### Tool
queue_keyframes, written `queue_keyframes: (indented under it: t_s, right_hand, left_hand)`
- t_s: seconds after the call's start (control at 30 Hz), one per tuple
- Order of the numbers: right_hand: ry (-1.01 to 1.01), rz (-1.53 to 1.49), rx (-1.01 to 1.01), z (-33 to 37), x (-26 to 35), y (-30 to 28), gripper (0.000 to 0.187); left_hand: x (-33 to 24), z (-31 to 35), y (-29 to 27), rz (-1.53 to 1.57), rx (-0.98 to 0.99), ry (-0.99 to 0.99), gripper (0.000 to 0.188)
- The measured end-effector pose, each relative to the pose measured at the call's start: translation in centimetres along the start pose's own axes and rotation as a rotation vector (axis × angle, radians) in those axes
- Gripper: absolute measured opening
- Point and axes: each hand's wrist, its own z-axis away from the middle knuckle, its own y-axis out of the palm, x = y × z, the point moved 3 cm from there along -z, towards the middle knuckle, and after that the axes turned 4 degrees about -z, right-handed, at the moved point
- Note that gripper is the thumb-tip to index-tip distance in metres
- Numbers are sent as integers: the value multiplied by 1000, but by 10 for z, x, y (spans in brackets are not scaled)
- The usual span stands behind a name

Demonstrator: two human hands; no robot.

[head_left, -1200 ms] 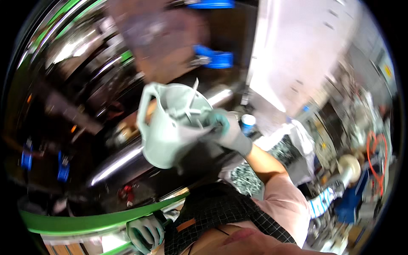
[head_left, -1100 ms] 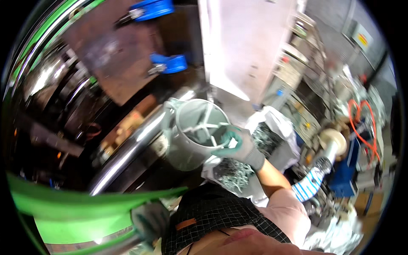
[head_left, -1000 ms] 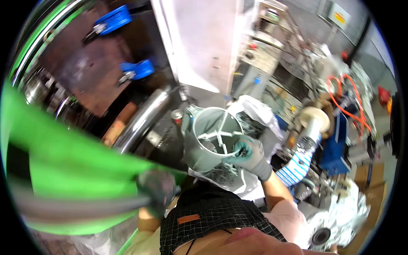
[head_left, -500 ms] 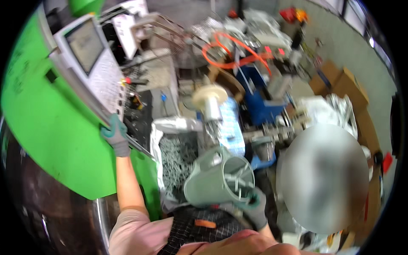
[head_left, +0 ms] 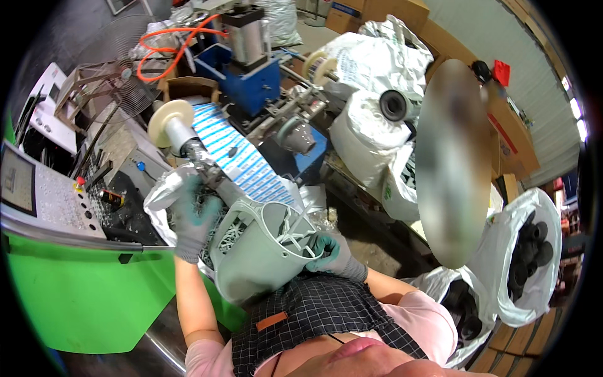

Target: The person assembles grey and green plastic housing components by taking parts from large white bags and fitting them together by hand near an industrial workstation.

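My right hand (head_left: pixel 336 256), in a grey and teal work glove, is closed on the rim of a grey-green plastic container (head_left: pixel 254 264). This round-mouthed container lies tilted against my checked apron (head_left: pixel 339 305). Pale thin bars or pieces (head_left: pixel 294 227) show inside its mouth. My left hand (head_left: pixel 198 217), gloved alike, is raised over the bag of small grey pieces (head_left: pixel 229 235), left of the container. Motion smears its fingers, so I cannot see whether it holds anything. The container hides part of that bag.
At the left stands a green machine (head_left: pixel 94 295) with a control panel (head_left: pixel 50 195). A roll of blue-striped film (head_left: pixel 232 154) and a blue machine (head_left: pixel 251 81) are ahead. White sacks (head_left: pixel 364 135) stand at the right, with bags of black round parts (head_left: pixel 534 245) nearer.
My left hand has left the green machine's edge and moved over beside the container. The view has turned to the right. My right hand still grips the container's rim.
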Motion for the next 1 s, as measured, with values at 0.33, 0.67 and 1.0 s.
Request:
queue_keyframes:
  t_s: [0.33, 0.67, 1.0]
  right_hand:
    - [-89, 511, 135, 23, 44, -66, 36]
    - [-211, 457, 79, -40, 5, -72, 29]
    - [-98, 121, 139, -26, 31, 8, 53]
  left_hand:
    - [-56, 31, 151, -126, 754, 45, 37]
    - [128, 211, -59, -280, -340, -580, 37]
    - [-112, 143, 90, -435, -263, 3, 20]
